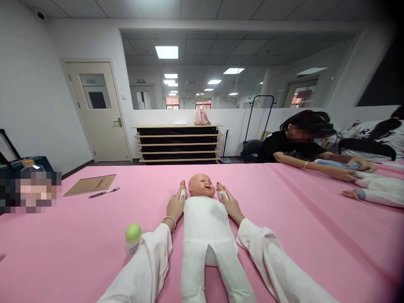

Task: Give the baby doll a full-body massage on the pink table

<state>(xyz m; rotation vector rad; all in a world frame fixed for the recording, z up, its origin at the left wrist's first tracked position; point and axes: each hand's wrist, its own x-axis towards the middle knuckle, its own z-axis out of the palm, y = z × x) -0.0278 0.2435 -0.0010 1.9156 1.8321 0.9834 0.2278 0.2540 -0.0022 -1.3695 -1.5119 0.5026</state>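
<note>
A baby doll [206, 223] with a white cloth body lies on its back on the pink-covered table [151, 277], its head [199, 185] away from me. Its arms are raised beside the head. My left hand [175, 206] is closed around the doll's arm on the left, just below the small plastic hand. On the other side, my right hand [232, 205] grips the doll's other arm at the wrist. A bottle with a green cap [133, 234] stands by my left forearm.
A brown notebook [91, 185] and a pen [104, 192] lie at the left. Across the table on the right, a person in a black shirt [277, 147] handles another doll [378, 187]. Low shelving [178, 143] stands behind the table.
</note>
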